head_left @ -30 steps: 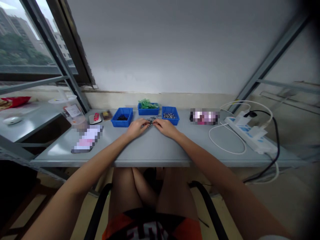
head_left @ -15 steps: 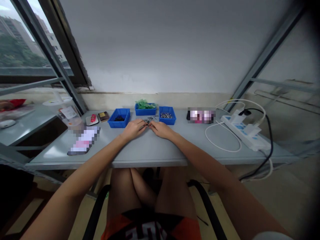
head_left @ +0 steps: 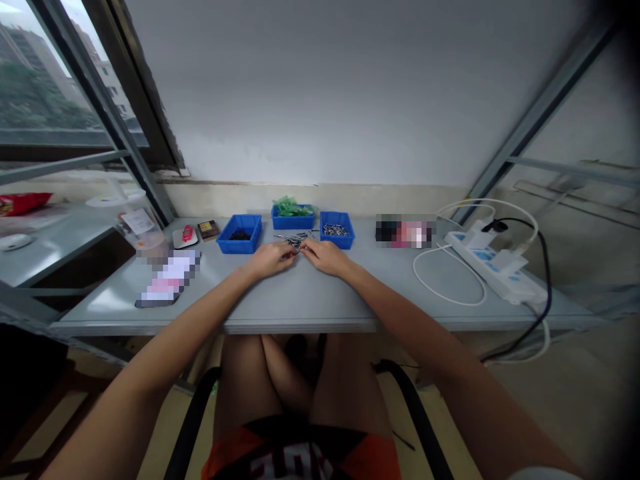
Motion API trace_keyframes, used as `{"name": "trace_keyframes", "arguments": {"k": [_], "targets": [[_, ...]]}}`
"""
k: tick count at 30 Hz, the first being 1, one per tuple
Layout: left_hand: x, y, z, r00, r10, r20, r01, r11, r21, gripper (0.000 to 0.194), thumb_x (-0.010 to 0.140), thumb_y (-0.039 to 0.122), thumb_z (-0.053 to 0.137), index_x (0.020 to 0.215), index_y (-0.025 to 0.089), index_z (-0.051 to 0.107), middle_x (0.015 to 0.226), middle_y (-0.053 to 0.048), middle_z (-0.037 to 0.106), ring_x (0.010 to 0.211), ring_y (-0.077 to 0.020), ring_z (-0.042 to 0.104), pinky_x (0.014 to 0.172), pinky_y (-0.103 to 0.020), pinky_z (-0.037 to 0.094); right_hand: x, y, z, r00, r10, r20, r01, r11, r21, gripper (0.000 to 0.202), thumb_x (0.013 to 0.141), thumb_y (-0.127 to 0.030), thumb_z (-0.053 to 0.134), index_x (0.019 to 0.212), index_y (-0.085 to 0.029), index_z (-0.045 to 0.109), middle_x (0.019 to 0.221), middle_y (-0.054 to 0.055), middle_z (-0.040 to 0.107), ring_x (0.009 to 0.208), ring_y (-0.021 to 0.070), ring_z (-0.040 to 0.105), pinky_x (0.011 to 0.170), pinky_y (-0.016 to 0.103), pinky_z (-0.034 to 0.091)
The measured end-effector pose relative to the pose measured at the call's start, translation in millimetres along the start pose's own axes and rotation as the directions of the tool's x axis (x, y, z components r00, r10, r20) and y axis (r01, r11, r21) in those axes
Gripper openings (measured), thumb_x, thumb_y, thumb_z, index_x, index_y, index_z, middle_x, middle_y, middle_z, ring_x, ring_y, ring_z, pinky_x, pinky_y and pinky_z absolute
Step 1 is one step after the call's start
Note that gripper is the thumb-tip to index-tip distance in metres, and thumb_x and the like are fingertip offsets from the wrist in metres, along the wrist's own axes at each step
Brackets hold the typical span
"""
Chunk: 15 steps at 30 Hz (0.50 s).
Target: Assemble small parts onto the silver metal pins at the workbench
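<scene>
My left hand (head_left: pixel 273 259) and my right hand (head_left: pixel 324 257) meet at the middle of the grey desk (head_left: pixel 300 300), fingertips almost touching. Both are closed, with fingers bent in a pinch; what they hold is too small to make out. Just beyond the fingertips lies a loose pile of thin, dark and silvery metal pieces (head_left: pixel 294 237) that look like screws. A blue bin (head_left: pixel 240 247) with small dark parts stands left of the pile. Another blue bin (head_left: pixel 337 243), holding short shiny metal pieces, is to its right. Green plastic bags (head_left: pixel 290 207) fill a third blue bin (head_left: pixel 293 223) behind.
On the left lie a phone (head_left: pixel 167 280), a lidded plastic cup (head_left: pixel 140 230), a white dish (head_left: pixel 185 241) with a red item, and a small dark box (head_left: pixel 208 231). A power strip (head_left: pixel 495 267) with plugs and looping cables occupies the right side, near a blurred object (head_left: pixel 404 231).
My fingers have shifted slightly at the pile, and more of the metal pieces show beyond them. The bins and other items stay in place; the view has moved a little.
</scene>
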<state>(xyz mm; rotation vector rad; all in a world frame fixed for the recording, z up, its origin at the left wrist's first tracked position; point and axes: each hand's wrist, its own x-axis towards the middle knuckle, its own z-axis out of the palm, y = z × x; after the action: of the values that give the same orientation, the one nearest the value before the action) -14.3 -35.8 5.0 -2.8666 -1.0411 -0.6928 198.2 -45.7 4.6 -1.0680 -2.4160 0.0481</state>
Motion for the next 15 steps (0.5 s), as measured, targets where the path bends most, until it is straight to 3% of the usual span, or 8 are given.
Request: {"name": "trace_keyframes", "arguments": {"k": [15], "targets": [[-0.8, -4.2, 1.3, 1.000, 0.028, 0.009, -0.028, 1.000, 0.013, 0.021, 0.090, 0.027, 0.049, 0.100, 0.017, 0.065, 0.087, -0.006, 0.069, 0.078, -0.0171, 0.063, 0.069, -0.027, 0.046, 0.5, 0.6, -2.7, 1.000, 0.017, 0.007, -0.017, 1.000, -0.005, 0.021, 0.096, -0.027, 0.044, 0.108, -0.019, 0.059, 0.086, 0.005, 0.068, 0.078, 0.0163, 0.060, 0.069, 0.026, 0.038]]}}
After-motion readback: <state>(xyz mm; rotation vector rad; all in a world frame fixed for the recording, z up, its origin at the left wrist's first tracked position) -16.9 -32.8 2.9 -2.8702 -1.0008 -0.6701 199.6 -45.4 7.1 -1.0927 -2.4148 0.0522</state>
